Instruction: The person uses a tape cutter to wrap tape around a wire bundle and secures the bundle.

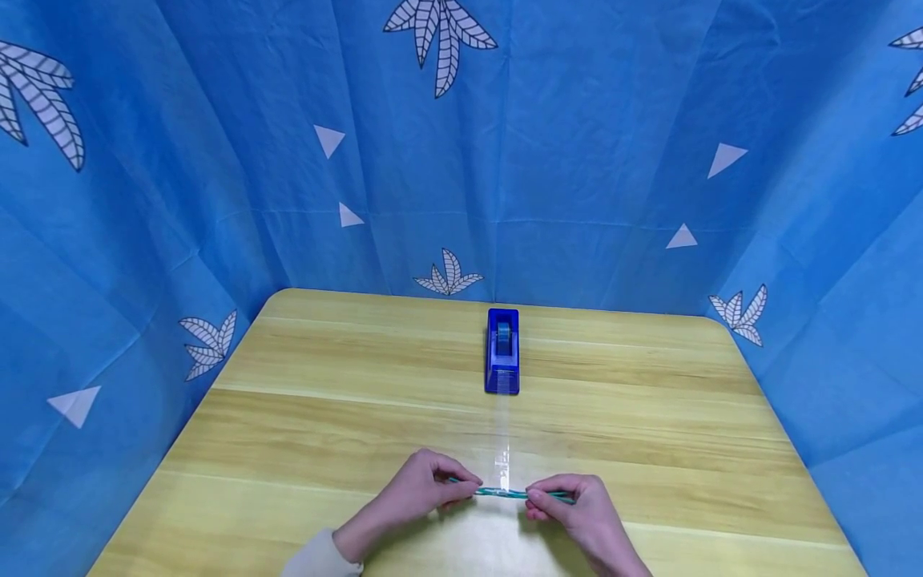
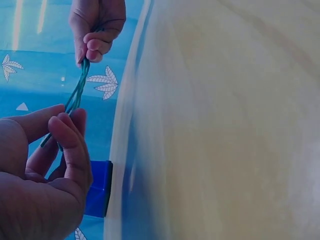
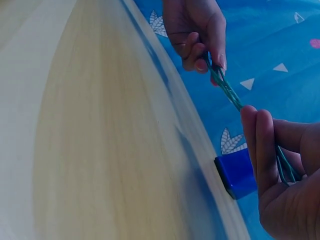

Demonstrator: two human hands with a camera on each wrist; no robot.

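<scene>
Both hands (image 1: 427, 485) (image 1: 579, 506) pinch green strands (image 1: 515, 494); the head view alone shows tape (image 1: 503, 461), seemingly touching them.

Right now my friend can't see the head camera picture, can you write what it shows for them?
A person's left hand and right hand pinch a thin bundle of green strands over a wooden table. Clear tape runs to the bundle from a blue tape dispenser farther back, and a leaf-patterned blue curtain hangs behind.

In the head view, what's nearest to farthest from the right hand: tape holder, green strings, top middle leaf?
1. Green strings, pinched in the right hand.
2. Tape holder, ahead on the table.
3. Top middle leaf, on the curtain.
</scene>
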